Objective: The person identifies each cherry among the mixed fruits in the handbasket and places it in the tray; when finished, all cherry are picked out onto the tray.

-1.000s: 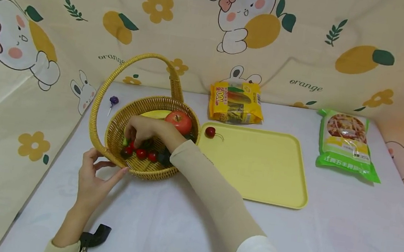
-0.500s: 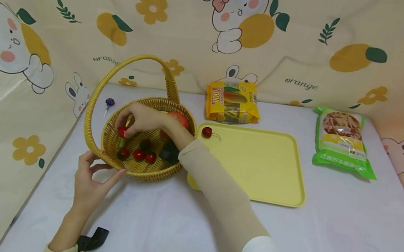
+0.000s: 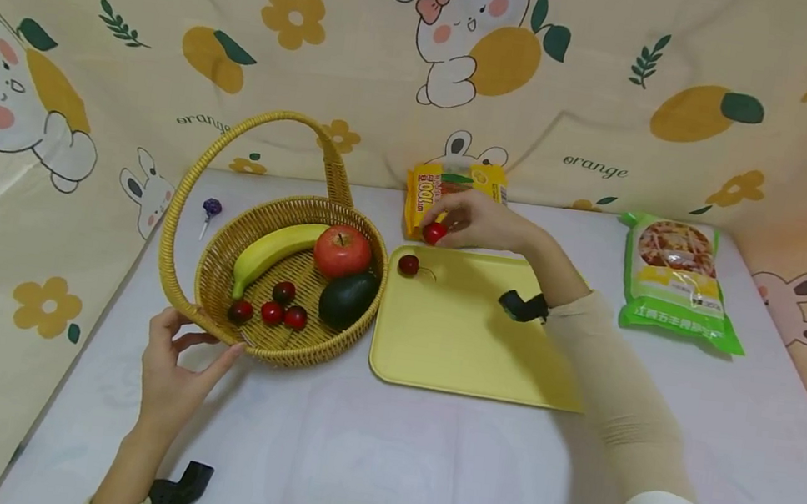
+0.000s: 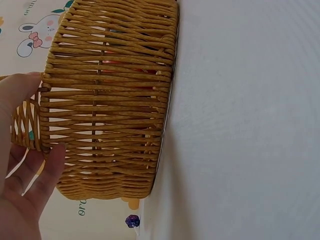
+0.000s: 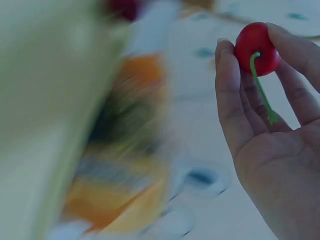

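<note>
My right hand (image 3: 481, 221) pinches a bright red cherry (image 3: 433, 233) between thumb and fingertips, above the back edge of the yellow tray (image 3: 469, 336). A green stem hangs from this cherry (image 5: 257, 49) in the right wrist view. Another, darker cherry (image 3: 408, 265) lies in the tray's back left corner. With thumb and fingers at the rim near the handle's base, my left hand (image 3: 172, 379) holds the wicker basket (image 3: 316, 350). Inside it are a banana (image 3: 275, 251), a red apple (image 3: 342, 252), a dark green avocado (image 3: 348, 300) and several cherries (image 3: 272, 313).
A yellow snack packet (image 3: 418, 195) stands behind the tray, partly covered by the right hand. To the right lies a green and white food bag (image 3: 680, 278). A purple lollipop (image 3: 211, 207) is left of the basket, whose tall handle (image 3: 177, 216) arches over it.
My right hand has lifted the red cherry out of the basket and carried it right, over to the tray's back edge. The left hand stays on the basket rim.
</note>
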A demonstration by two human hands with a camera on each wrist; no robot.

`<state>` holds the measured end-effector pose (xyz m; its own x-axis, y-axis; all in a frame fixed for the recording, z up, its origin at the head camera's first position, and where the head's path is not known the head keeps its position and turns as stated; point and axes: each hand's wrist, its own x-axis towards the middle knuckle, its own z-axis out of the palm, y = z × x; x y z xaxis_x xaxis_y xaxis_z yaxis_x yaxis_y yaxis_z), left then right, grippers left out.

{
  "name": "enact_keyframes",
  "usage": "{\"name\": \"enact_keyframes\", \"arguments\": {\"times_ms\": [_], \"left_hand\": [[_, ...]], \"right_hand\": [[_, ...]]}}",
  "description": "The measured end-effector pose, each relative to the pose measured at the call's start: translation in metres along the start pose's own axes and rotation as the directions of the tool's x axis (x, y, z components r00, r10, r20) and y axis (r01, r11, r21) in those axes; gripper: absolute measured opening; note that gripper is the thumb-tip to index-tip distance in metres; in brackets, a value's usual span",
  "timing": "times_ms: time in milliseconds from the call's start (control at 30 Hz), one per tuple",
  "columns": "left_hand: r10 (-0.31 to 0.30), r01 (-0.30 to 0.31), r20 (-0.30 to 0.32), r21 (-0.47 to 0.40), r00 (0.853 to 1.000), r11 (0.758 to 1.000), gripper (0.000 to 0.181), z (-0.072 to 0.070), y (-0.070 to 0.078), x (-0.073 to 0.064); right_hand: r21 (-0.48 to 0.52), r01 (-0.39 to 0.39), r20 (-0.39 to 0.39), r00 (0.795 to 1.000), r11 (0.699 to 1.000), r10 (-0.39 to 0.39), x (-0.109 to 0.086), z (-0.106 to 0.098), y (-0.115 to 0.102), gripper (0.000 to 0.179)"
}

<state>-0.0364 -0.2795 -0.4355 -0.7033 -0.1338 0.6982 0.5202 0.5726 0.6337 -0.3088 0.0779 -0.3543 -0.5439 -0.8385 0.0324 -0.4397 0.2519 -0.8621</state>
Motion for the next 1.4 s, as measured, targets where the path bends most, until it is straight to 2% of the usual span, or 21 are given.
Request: {"name": "enact_keyframes", "arguments": {"times_ms": [100,200,400,733,833,1000,1067,1267,1400], "left_hand": [[0.002,-0.002,-0.006,0.004,1.0,1.0,0.081,0.0,-0.004,-0.001],[-0.005,0.005,-0.001,0.005,1.0,1.0,0.083,-0.001,-0.004,-0.002],[-0.008,0.008,0.003,0.007,1.0,1.0,0.082,0.001,-0.003,-0.002],[-0.019,0.019,0.006,0.005,1.0,1.0,0.081,0.0,-0.004,-0.003],[-0.018,0.018,0.004,-0.003,1.0,1.0,0.079,0.0,0.003,0.001],[-0.006,0.006,0.0,-0.025,1.0,1.0,0.074,0.002,0.024,0.01],[-0.002,0.002,-0.002,-0.029,1.0,1.0,0.074,0.003,0.026,0.012],[-0.019,0.019,-0.001,-0.019,1.0,1.0,0.078,0.001,0.009,0.006],[-0.035,0.035,0.0,-0.027,0.999,0.999,0.073,0.0,0.006,0.002]], "right_hand": [[0.007,-0.032,0.024,0.999,0.999,0.032,-0.02,-0.003,0.028,0.029],[0.02,-0.056,0.029,0.998,0.998,0.056,-0.03,0.001,0.045,0.029],[-0.028,-0.104,-0.021,0.994,0.994,0.104,-0.036,0.009,0.058,0.035],[-0.086,-0.158,-0.056,0.986,0.984,0.154,-0.037,0.018,0.065,0.028],[-0.093,-0.16,-0.059,0.986,0.983,0.155,-0.038,0.019,0.064,0.028],[-0.104,-0.152,-0.056,0.988,0.983,0.146,-0.039,0.02,0.062,0.028],[-0.11,-0.152,-0.058,0.988,0.982,0.146,-0.039,0.02,0.062,0.029],[-0.148,-0.144,-0.062,0.989,0.978,0.136,-0.038,0.018,0.059,0.03],[-0.162,-0.113,-0.062,0.993,0.98,0.104,-0.037,0.015,0.04,0.033]]}}
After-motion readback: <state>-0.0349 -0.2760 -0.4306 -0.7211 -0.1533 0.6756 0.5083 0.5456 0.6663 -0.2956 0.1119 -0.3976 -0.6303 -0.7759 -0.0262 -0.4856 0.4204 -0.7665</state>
